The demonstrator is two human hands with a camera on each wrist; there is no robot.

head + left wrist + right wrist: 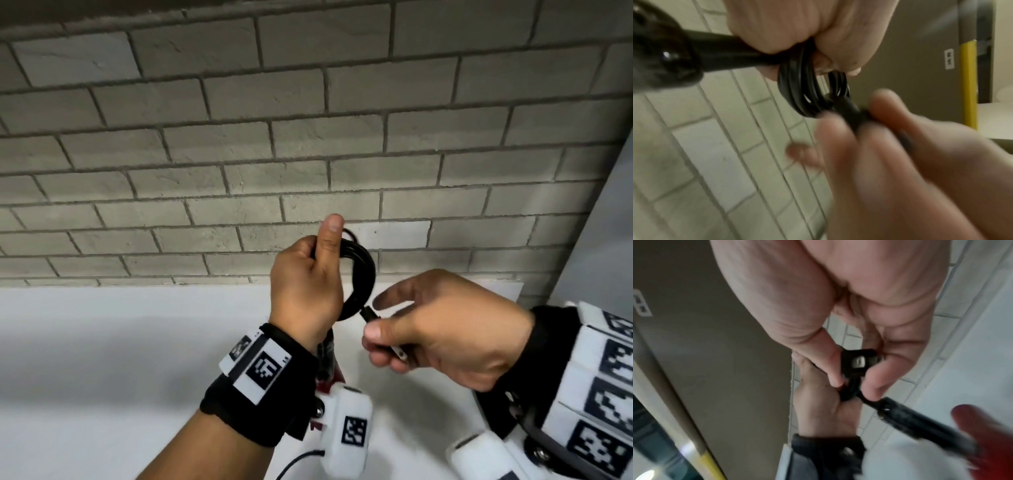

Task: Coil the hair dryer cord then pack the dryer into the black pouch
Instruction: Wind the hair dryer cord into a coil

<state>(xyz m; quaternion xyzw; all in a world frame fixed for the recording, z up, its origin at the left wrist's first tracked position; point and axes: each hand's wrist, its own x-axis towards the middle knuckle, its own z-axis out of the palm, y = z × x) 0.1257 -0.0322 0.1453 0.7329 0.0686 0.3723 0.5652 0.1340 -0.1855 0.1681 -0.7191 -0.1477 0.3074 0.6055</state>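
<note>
In the head view, the left hand (305,284) sits at lower centre of the frame, in front of the grey brick wall (239,137) that fills the upper half. The coiled black cord (359,274) loops out to the right of this hand. Just right of the coil, the right hand (445,329) holds the black plug (383,330), which touches the coil's lower edge. The white counter (102,359) spreads below and behind both hands, meeting the wall across mid-frame.
</note>
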